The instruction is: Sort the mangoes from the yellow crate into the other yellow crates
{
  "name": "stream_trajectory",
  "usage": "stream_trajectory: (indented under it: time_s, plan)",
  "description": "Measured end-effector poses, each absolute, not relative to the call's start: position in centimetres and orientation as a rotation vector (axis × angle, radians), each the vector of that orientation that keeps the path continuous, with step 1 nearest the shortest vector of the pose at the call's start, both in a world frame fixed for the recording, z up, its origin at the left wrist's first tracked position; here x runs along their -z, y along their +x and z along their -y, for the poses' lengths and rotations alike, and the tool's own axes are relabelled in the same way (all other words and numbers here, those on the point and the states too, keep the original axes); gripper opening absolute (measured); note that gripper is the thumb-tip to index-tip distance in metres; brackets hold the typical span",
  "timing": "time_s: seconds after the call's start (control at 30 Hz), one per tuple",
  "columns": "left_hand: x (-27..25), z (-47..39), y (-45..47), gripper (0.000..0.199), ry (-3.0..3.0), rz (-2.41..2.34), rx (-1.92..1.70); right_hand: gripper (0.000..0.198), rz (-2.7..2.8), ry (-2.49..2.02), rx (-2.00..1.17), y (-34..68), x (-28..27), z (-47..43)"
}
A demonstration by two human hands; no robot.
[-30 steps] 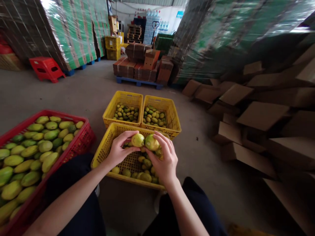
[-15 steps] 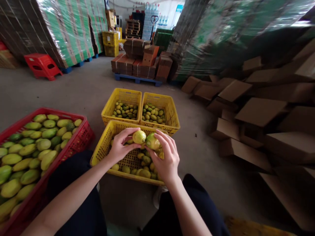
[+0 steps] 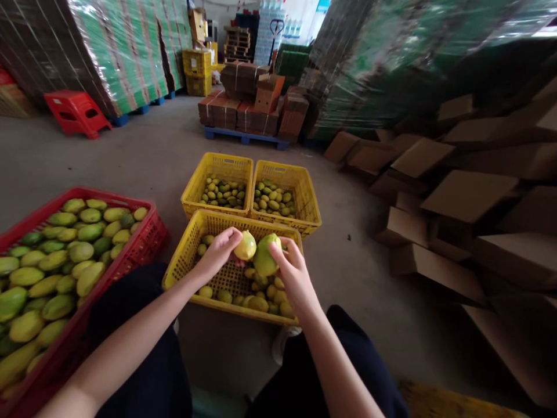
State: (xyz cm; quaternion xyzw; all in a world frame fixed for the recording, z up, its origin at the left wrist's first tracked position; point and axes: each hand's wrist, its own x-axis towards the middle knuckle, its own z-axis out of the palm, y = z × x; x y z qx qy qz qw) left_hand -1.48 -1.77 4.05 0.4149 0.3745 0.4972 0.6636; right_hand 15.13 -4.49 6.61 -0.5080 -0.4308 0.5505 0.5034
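My left hand [image 3: 221, 248] is closed around a yellow lemon [image 3: 245, 245]. My right hand [image 3: 292, 268] grips a greener lemon [image 3: 266, 256], its thumb lying along the near side. The two lemons are held side by side with a small gap between them. Both hands are above the near yellow crate [image 3: 183, 273]. Loose lemons [image 3: 256, 303] lie along that crate's front and right side, and a few more at its left; part of its inside is hidden behind my hands.
A red crate [image 3: 159, 235] heaped with lemons stands at my left. Behind the near crate are two yellow crates, one left [image 3: 191, 194] and one right [image 3: 310, 203], partly filled with lemons. Open cardboard boxes [image 3: 470, 194] pile up on the right. A red stool [image 3: 77, 110] stands farther back.
The lemons have been turned in my fingers, and the right one now shows a greener side. The hands have drawn slightly apart. The whole view has shifted a little.
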Motion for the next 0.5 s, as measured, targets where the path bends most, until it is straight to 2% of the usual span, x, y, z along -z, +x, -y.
stream_trajectory:
  time_s: [0.1, 0.2, 0.5]
  plan:
    - [-3.2, 1.4, -1.1, 0.056, 0.772, -0.867, -0.950, 0.038, 0.709, -1.224, -1.737, 14.9, -6.5, 3.7]
    - [-3.1, 1.2, -0.9, 0.055, 0.694, -0.877, -0.897, 0.042, 0.529, -1.223, -1.965, 14.9, -6.3, 3.0]
    - [-4.0, 1.5, -0.9, 0.049, 0.697, -0.907, -0.889, 0.048, 0.348, -1.169, -2.136, 15.1, -6.1, 2.5]
